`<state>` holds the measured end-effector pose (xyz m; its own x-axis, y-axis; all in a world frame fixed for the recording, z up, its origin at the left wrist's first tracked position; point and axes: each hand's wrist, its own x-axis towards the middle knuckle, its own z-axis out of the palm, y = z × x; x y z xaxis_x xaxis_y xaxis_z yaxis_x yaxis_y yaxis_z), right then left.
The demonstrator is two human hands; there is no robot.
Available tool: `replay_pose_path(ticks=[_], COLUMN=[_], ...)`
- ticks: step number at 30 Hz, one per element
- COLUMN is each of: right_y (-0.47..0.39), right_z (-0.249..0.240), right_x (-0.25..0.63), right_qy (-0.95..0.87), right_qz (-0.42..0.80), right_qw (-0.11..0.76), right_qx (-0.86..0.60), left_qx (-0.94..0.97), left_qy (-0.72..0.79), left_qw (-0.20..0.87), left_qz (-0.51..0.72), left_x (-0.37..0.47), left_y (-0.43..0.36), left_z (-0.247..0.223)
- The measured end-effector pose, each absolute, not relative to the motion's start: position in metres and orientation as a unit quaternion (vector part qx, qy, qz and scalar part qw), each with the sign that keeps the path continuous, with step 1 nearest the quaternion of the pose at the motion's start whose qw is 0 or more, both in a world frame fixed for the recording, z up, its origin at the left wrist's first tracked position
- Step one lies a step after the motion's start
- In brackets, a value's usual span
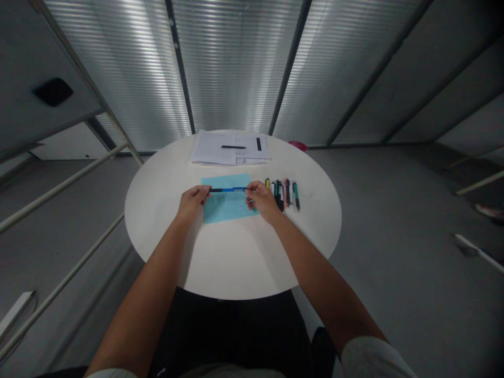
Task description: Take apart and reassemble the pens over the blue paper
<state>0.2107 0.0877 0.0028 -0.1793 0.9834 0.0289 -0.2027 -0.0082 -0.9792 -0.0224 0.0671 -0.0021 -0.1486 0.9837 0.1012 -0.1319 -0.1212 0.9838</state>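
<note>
A blue pen with a dark grip (228,190) is held level between my two hands, over a light blue sheet of paper (224,210). My left hand (193,200) pinches its dark end. At the other end, the fingers of my right hand (261,199) close on the pen's tip or clip; which of these, I cannot tell. Just right of my right hand lies a row of several pens (283,194) in black, green, pink, white and yellow, side by side on the white round table (236,262).
At the table's far side lies a stack of printed papers (212,149) with a dark pen (233,147) on top. A pale metal frame (79,168) stands to the left. Behind the table rises a ribbed, translucent wall (236,63). Something red (298,145) shows past the table's far edge.
</note>
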Motion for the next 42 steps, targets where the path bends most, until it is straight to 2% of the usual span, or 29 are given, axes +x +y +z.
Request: replay_pose_path(ticks=[11,19,24,29,35,40,42], right_y=[0.087,0.084,0.086,0.085,0.085,0.085,0.085], right_z=[0.005,0.002,0.003,0.003,0.007,0.012,0.013], right_x=[0.209,0.208,0.207,0.207,0.209,0.215,0.216], right_qy=[-0.481,-0.547,-0.545,-0.585,-0.574,-0.565,-0.561], right_qz=[0.585,0.549,0.557,0.502,0.513,0.534,0.546], right_qw=[0.514,0.427,0.475,0.505,0.449,0.488,0.466], right_qx=[-0.403,-0.466,-0.409,-0.387,-0.454,-0.397,-0.413], left_qx=[0.471,0.498,0.511,0.489,0.492,0.485,0.489], left_qy=[0.49,0.488,0.515,0.496,0.477,0.475,0.472], left_qw=[0.451,0.446,0.406,0.417,0.439,0.448,0.451], left_qz=[0.579,0.561,0.556,0.584,0.581,0.582,0.579], left_x=[-0.021,-0.02,-0.021,-0.022,-0.021,-0.022,-0.022], left_y=[0.064,0.062,0.065,0.068,0.067,0.069,0.07], left_z=[0.002,0.003,-0.003,-0.006,-0.007,-0.01,-0.012])
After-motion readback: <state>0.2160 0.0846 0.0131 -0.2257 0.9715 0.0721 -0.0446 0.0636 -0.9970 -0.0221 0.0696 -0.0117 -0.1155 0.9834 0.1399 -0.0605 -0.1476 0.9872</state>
